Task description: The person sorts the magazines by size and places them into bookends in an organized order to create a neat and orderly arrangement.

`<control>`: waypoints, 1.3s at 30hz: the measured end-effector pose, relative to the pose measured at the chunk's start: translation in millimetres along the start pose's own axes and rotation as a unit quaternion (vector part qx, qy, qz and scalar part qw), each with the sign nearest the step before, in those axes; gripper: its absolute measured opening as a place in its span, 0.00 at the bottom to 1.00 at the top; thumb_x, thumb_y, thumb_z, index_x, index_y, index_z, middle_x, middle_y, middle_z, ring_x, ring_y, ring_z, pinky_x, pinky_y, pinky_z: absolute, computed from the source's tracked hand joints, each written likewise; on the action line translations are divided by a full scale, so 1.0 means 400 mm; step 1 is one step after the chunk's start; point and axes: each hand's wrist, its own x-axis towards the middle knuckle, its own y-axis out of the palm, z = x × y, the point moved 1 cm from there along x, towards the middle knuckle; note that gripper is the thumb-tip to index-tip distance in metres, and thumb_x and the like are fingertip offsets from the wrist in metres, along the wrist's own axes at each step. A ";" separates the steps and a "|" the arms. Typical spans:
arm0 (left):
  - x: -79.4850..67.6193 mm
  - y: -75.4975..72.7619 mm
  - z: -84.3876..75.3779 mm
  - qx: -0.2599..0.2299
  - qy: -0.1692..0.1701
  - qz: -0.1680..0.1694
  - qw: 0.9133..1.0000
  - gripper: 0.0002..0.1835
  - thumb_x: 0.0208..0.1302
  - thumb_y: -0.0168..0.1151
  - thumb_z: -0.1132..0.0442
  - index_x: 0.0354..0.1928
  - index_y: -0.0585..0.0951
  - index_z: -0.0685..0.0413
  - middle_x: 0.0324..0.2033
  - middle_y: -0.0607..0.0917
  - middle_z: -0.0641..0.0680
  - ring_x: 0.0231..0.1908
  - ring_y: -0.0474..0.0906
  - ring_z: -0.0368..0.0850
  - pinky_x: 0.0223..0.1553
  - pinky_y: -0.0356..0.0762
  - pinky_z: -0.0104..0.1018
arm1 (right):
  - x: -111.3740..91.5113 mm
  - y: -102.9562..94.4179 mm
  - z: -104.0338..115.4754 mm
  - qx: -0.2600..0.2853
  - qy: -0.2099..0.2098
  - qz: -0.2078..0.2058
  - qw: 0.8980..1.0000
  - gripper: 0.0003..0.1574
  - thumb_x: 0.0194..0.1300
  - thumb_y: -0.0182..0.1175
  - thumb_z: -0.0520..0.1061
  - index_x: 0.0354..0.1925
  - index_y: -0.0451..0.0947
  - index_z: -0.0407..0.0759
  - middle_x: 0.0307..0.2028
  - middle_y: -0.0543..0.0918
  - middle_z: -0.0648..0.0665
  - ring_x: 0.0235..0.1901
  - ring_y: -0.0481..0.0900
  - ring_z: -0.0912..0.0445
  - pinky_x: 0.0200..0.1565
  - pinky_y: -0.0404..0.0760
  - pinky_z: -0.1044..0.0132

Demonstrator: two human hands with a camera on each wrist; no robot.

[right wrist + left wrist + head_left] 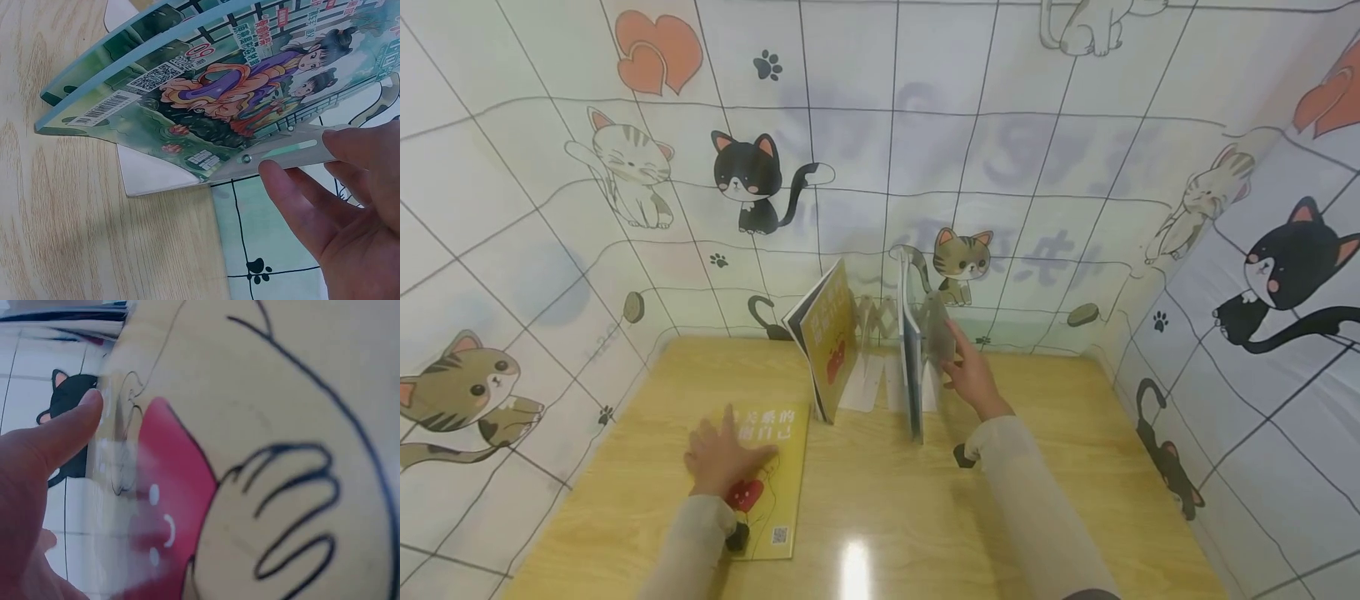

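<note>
My left hand [722, 454] rests on a yellow book [782, 492] lying flat on the table, fingers and thumb spread. The left wrist view has the thumb beside the cover's pink-red cartoon figure [169, 506]. In the head view, my right hand [977, 379] is at the right end plate of a white expandable bookend [867, 383]. Its fingertips [272, 167] touch that plate [281, 153] in the right wrist view. Thin books with an illustrated cover [231, 94] stand against the plate's inner side. Another yellow book [831, 342] leans at the bookend's left end.
The light wooden table [880, 517] meets a cat-patterned, grid-lined cloth wall [850, 150] behind and at both sides. Between the two upright groups of books runs the bookend's folding lattice [887, 317].
</note>
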 end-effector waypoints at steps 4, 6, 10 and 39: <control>-0.015 0.000 0.008 -0.022 -0.013 0.015 1.000 0.72 0.40 0.69 0.27 0.77 0.41 0.58 0.66 0.42 0.83 0.65 0.36 0.83 0.60 0.38 0.75 | 0.001 0.001 0.000 -0.004 -0.002 0.001 1.000 0.50 0.68 0.54 0.28 0.77 0.49 0.60 0.71 0.53 0.26 0.55 0.73 0.29 0.31 0.85 0.56; -0.020 0.001 0.011 -0.031 -0.015 0.021 0.999 0.72 0.42 0.69 0.28 0.76 0.40 0.59 0.66 0.39 0.84 0.65 0.33 0.83 0.61 0.34 0.74 | 0.002 0.001 0.001 -0.003 -0.003 0.004 1.000 0.50 0.68 0.54 0.28 0.77 0.48 0.59 0.71 0.53 0.27 0.55 0.73 0.29 0.31 0.85 0.55; -0.017 0.002 0.008 -0.026 -0.008 0.009 1.000 0.70 0.44 0.68 0.28 0.76 0.41 0.59 0.67 0.42 0.83 0.66 0.35 0.82 0.61 0.36 0.75 | 0.005 -0.001 0.001 -0.003 0.003 0.002 1.000 0.50 0.68 0.54 0.28 0.77 0.48 0.60 0.70 0.54 0.25 0.54 0.74 0.30 0.30 0.85 0.57; -0.014 -0.013 -0.023 0.012 -0.024 -0.024 0.999 0.66 0.40 0.74 0.33 0.77 0.50 0.50 0.55 0.68 0.77 0.49 0.62 0.75 0.43 0.61 0.69 | 0.004 0.005 0.003 -0.009 0.007 -0.009 1.000 0.53 0.67 0.54 0.27 0.75 0.48 0.69 0.68 0.56 0.23 0.52 0.76 0.31 0.29 0.85 0.59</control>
